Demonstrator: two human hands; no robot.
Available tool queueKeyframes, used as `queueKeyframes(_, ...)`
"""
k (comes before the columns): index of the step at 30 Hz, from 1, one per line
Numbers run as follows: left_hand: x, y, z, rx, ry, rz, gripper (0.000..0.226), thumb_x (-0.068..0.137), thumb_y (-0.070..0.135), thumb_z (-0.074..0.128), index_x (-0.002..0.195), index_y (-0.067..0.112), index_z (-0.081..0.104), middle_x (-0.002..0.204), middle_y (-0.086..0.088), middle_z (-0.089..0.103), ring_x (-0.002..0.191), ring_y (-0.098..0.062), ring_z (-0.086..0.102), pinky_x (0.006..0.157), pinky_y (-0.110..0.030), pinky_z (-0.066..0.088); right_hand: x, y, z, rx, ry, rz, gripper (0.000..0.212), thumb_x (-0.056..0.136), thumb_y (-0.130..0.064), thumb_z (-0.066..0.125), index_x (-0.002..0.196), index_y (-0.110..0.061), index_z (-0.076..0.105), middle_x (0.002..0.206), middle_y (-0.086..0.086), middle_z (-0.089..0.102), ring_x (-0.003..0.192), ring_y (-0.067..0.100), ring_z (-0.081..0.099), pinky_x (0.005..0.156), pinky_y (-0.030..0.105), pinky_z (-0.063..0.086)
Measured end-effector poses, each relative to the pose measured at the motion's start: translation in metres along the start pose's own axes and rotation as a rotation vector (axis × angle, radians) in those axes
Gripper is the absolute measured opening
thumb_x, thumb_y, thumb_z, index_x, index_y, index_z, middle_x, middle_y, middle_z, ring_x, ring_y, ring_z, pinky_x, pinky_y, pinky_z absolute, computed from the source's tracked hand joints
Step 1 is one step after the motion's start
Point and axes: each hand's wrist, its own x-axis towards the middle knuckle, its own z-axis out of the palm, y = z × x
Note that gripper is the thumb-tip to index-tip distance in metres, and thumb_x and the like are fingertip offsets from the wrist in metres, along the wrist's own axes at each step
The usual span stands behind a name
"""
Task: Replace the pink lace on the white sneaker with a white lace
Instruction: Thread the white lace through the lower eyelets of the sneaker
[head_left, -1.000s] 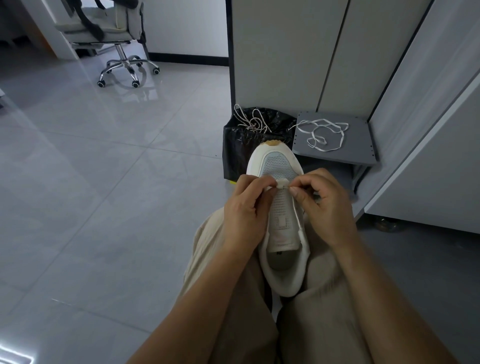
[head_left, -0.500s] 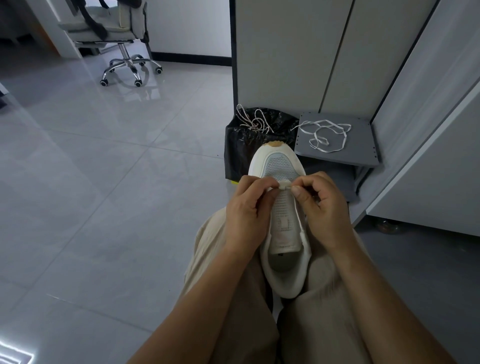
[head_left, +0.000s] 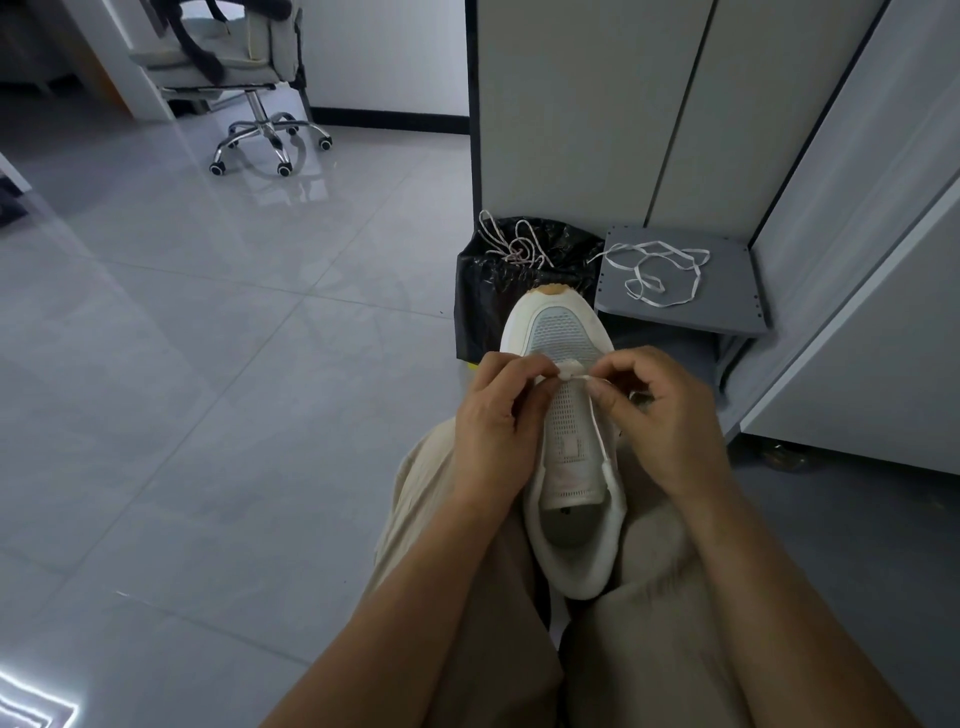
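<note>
Head | lower centre | left hand (head_left: 498, 431) pinched white sneaker (head_left: 563, 332) at front eyelet tab | right hand (head_left: 665, 415) pinched lace (head_left: 598, 431) beside it

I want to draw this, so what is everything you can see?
white sneaker: one, white, grey mesh toe, on the lap.
held white lace: one, white, along the sneaker's tongue edge.
pink lace: one, pinkish, on the bin bag.
loose white lace: one, white, on the grey panel.
bin bag: one, black, beyond the sneaker's toe.
grey panel: one, right of the bin bag.
office chair: one, pale, chrome legs, far left.
cabinet: one, pale grey, behind the bin bag.
trousers: one pair, beige, bottom.
left hand: one, pinches the sneaker's front loop.
right hand: one, pinches the held white lace.
</note>
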Motion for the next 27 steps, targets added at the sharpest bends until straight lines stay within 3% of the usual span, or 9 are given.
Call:
queueKeyframes(2, 0.000, 0.001, 0.000, -0.014, 0.001, 0.000, 0.009, 0.085, 0.022, 0.056, 0.094, 0.027, 0.059, 0.090, 0.006, 0.053, 0.076, 0.000, 0.053, 0.069, -0.008, 0.040, 0.001, 0.000, 0.000, -0.061, 0.025, -0.039, 0.008, 0.082, -0.018, 0.063, 0.088, -0.015, 0.067, 0.083, -0.015, 0.054, 0.077, -0.001, 0.054, 0.069, 0.010, 0.043)
queueKeyframes(7, 0.000, 0.002, -0.002, -0.050, 0.021, -0.046, 0.009, 0.084, 0.011, 0.063, 0.092, 0.014, 0.066, 0.087, 0.006, 0.054, 0.075, 0.001, 0.053, 0.069, -0.009, 0.041, 0.005, -0.007, 0.014, -0.140, -0.010, -0.124, 0.020, 0.083, -0.025, 0.058, 0.088, -0.007, 0.067, 0.089, -0.008, 0.052, 0.082, 0.004, 0.050, 0.076, 0.012, 0.041)
queueKeyframes(10, 0.000, 0.005, -0.005, -0.119, 0.044, -0.086, 0.013, 0.082, 0.010, 0.063, 0.090, 0.019, 0.065, 0.089, 0.009, 0.054, 0.080, 0.001, 0.056, 0.071, -0.011, 0.045, 0.004, -0.008, 0.013, -0.076, -0.006, -0.043, 0.012, 0.083, -0.018, 0.064, 0.092, -0.011, 0.065, 0.087, -0.011, 0.052, 0.080, -0.002, 0.051, 0.074, 0.007, 0.040)
queueKeyframes(12, 0.000, 0.007, -0.007, -0.178, 0.078, -0.153, 0.015, 0.081, 0.011, 0.062, 0.086, 0.024, 0.066, 0.088, 0.008, 0.055, 0.082, -0.003, 0.057, 0.073, -0.019, 0.049, 0.002, -0.011, 0.010, -0.007, -0.034, 0.058, 0.019, 0.082, -0.013, 0.067, 0.098, -0.018, 0.060, 0.086, -0.010, 0.054, 0.078, -0.002, 0.052, 0.072, 0.005, 0.039)
queueKeyframes(15, -0.001, 0.011, -0.010, -0.231, 0.086, -0.252, 0.023, 0.083, 0.007, 0.064, 0.083, 0.030, 0.065, 0.089, 0.008, 0.054, 0.084, -0.007, 0.057, 0.076, -0.026, 0.051, 0.003, -0.017, 0.003, 0.090, -0.106, 0.162, 0.023, 0.080, -0.012, 0.069, 0.089, -0.028, 0.055, 0.081, -0.008, 0.059, 0.071, 0.000, 0.054, 0.067, 0.008, 0.044)
queueKeyframes(19, 0.000, 0.015, -0.017, -0.325, 0.097, -0.305, 0.023, 0.085, 0.000, 0.060, 0.080, 0.021, 0.063, 0.085, 0.004, 0.057, 0.072, -0.010, 0.057, 0.065, -0.019, 0.049, 0.009, -0.014, -0.011, 0.103, -0.213, 0.241, 0.013, 0.082, -0.016, 0.067, 0.078, -0.027, 0.063, 0.075, -0.006, 0.064, 0.065, 0.001, 0.056, 0.064, 0.014, 0.047)
queueKeyframes(23, 0.000, 0.016, -0.023, -0.512, 0.155, -0.479, 0.018, 0.089, -0.001, 0.053, 0.081, 0.011, 0.063, 0.070, 0.001, 0.062, 0.066, -0.011, 0.058, 0.064, -0.022, 0.050, 0.017, -0.016, -0.017, 0.115, -0.302, 0.292, 0.012, 0.086, -0.016, 0.063, 0.077, -0.025, 0.064, 0.068, -0.006, 0.062, 0.057, -0.003, 0.051, 0.059, 0.010, 0.042)
queueKeyframes(27, -0.002, 0.019, -0.031, -0.700, 0.182, -0.597, 0.018, 0.092, -0.001, 0.047, 0.082, 0.005, 0.060, 0.068, -0.003, 0.065, 0.066, -0.013, 0.062, 0.064, -0.022, 0.053, 0.025, -0.020, -0.016, 0.147, -0.430, 0.383, 0.014, 0.088, -0.024, 0.058, 0.079, -0.017, 0.066, 0.054, -0.010, 0.055, 0.054, 0.005, 0.045, 0.061, 0.023, 0.041)
